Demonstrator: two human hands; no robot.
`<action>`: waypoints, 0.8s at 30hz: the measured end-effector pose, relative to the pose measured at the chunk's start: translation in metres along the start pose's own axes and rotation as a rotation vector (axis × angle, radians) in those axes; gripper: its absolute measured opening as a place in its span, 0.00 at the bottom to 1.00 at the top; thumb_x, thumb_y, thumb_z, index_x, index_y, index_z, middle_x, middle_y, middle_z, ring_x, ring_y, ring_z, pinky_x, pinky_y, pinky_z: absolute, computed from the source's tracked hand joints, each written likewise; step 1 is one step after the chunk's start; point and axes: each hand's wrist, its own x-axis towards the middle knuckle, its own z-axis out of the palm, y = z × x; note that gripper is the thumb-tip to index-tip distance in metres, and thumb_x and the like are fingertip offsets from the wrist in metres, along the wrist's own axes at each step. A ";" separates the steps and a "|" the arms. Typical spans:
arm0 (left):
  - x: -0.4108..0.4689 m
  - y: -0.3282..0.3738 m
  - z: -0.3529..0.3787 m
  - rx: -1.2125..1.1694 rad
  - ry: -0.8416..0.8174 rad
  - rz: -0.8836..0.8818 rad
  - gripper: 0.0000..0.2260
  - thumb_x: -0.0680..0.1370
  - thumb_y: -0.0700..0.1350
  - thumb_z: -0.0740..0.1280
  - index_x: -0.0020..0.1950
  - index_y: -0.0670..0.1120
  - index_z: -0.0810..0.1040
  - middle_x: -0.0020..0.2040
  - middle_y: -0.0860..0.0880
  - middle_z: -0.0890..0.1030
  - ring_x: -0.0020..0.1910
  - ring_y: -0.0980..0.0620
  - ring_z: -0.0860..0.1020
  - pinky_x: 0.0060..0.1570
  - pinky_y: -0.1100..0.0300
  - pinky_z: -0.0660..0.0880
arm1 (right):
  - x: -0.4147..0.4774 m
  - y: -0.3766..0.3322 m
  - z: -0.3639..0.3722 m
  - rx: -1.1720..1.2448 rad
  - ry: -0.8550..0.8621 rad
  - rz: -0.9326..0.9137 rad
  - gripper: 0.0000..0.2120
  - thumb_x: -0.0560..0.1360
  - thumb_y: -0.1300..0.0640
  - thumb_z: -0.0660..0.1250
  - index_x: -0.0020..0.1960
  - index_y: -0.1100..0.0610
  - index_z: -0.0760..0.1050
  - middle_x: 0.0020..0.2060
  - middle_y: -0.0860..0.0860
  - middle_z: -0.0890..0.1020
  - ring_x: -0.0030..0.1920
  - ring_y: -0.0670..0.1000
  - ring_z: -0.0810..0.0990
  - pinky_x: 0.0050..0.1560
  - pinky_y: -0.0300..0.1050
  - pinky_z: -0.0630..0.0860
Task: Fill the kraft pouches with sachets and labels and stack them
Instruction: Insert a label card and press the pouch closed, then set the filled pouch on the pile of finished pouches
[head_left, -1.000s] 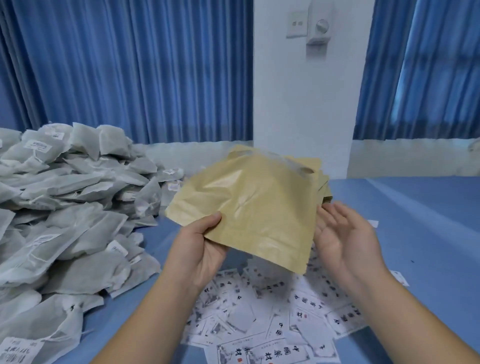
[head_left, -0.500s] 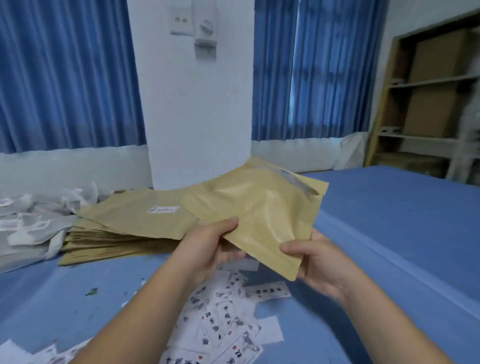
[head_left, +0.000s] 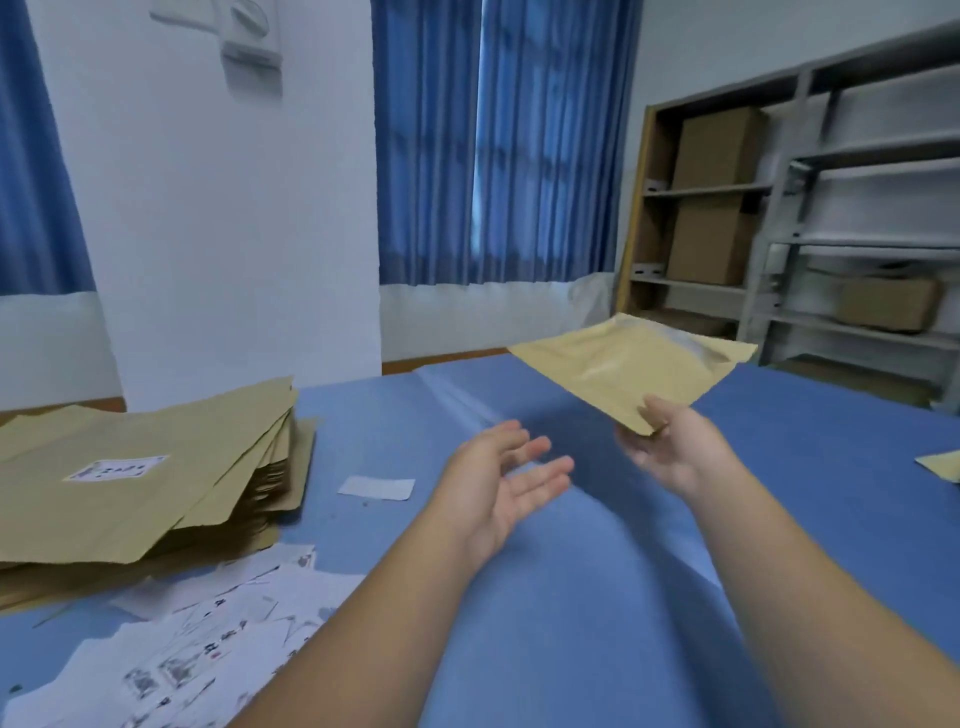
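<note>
Broadly, the blue surface (head_left: 597, 597) carries a tall stack of flat pouches (head_left: 135, 483) at the left, set within reach as stock, I judge, with loose labels (head_left: 197, 639) heaped in front. One kraft pouch (head_left: 634, 364) is up in the air over the right side: tan, slightly puffed, with a clear strip near its mouth. The right hand (head_left: 670, 447) has its grip pinched on the near corner, probably to carry it aside. The left hand (head_left: 498, 488) is spread and holds nothing.
</note>
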 end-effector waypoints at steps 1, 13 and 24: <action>0.000 -0.006 -0.002 0.029 -0.008 -0.037 0.10 0.80 0.38 0.63 0.61 0.41 0.73 0.57 0.38 0.79 0.44 0.37 0.84 0.38 0.50 0.82 | 0.007 0.004 -0.008 -0.025 0.079 0.057 0.03 0.80 0.63 0.59 0.51 0.61 0.71 0.49 0.56 0.79 0.44 0.56 0.81 0.31 0.43 0.80; -0.003 -0.009 -0.040 0.117 0.107 -0.096 0.09 0.76 0.42 0.66 0.56 0.44 0.78 0.46 0.45 0.83 0.37 0.45 0.84 0.32 0.58 0.77 | 0.013 0.054 -0.036 -0.240 0.215 0.073 0.04 0.77 0.64 0.63 0.44 0.61 0.73 0.36 0.54 0.76 0.34 0.51 0.78 0.30 0.39 0.76; -0.079 0.040 -0.091 0.106 0.250 0.057 0.07 0.74 0.42 0.67 0.51 0.45 0.81 0.35 0.50 0.81 0.30 0.52 0.78 0.32 0.60 0.70 | -0.073 0.106 0.076 -0.296 -0.170 0.184 0.03 0.75 0.63 0.64 0.46 0.60 0.76 0.26 0.50 0.75 0.24 0.46 0.73 0.24 0.36 0.70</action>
